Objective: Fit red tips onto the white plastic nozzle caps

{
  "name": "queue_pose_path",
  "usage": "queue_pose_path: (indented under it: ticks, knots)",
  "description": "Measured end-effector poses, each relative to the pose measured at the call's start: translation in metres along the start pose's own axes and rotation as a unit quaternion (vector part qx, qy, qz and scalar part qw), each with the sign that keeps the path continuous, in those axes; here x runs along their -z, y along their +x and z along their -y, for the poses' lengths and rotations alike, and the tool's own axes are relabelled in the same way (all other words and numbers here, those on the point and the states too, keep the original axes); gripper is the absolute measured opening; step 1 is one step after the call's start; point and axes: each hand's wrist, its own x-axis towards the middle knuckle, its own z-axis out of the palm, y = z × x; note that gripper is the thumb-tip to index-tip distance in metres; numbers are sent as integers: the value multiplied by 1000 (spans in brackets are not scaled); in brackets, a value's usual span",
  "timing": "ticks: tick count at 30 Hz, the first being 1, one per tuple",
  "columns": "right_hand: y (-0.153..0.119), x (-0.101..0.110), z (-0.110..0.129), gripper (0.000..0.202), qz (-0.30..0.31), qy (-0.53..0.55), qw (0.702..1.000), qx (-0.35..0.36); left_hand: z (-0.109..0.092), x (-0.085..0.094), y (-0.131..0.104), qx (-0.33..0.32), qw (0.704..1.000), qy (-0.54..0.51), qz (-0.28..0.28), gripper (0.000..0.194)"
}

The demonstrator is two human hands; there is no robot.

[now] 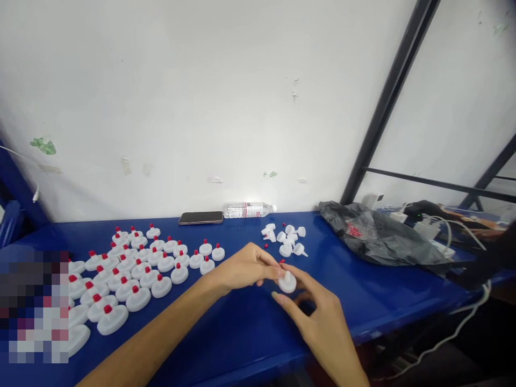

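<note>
Between my two hands, above the blue table, is a white nozzle cap (287, 284), its round side tilted toward me. My left hand (245, 267) pinches it at its upper left edge. My right hand (318, 309) curls around it from the right, index finger along the far side and thumb near its lower left. A small red tip (281, 262) shows by the right index fingertip; whether it sits on the nozzle is hidden. Beyond the hands lie several loose white nozzle caps (286, 248) and a few tiny red tips (266, 245).
Many white caps with red tips (137, 298) stand upright in rows on the left of the blue table (226, 333). A phone (200, 217) and a clear bottle (248, 210) lie along the wall. At right is a black plastic bag (387, 242) with red pieces (355, 230) on it.
</note>
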Motion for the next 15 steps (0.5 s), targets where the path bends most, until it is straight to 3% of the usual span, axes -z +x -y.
queue_pose_path:
  ticks: [3,5,7,9,15]
  knots:
    - [1,-1,-3,38,-3,16,1000,-13,-1,0,1,-19,997,78,7,37]
    - [1,-1,-3,38,-8,20,1000,-22,0,3,1,-32,976,210,-56,38]
    - [1,0,-2,35,-7,12,1000,-20,3,8,3,-27,930,334,-150,36]
    - [1,0,-2,32,1,3,1000,-9,10,12,4,-12,892,401,-211,34]
    - [1,0,-1,35,17,-14,1000,7,33,14,8,2,854,488,-180,30]
